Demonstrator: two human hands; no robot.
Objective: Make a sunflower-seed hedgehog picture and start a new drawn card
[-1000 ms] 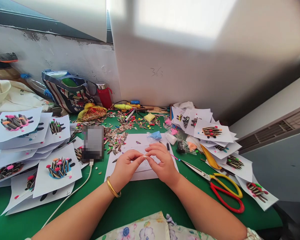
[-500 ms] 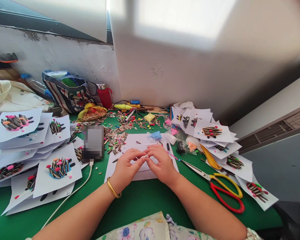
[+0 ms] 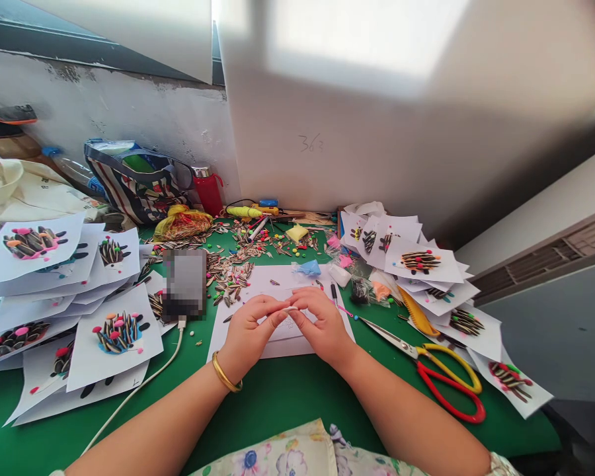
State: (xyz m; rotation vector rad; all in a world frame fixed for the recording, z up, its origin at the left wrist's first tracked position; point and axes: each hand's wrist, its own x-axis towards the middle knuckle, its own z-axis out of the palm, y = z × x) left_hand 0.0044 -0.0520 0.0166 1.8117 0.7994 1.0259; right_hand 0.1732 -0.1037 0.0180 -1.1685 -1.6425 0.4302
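Observation:
Between the fingertips of both hands is a small, thin piece of white modelling clay, partly covered by the fingers. My left hand, with a gold bangle at the wrist, pinches its left end. The right end is pinched by my right hand. Both hands are raised over a white sheet of paper with faint marks on it. Beyond the right hand lie a blue clay lump, a white clay packet and a black pen.
Stacked seed-picture cards fill the left side; more cards are piled at right. Open scissors lie by my right forearm. Loose sunflower seeds and coloured clay balls spread behind the paper. A white cable runs from a blurred device.
The white clay between my fingertips looks longer and shows more now. My hands have stayed in nearly the same place.

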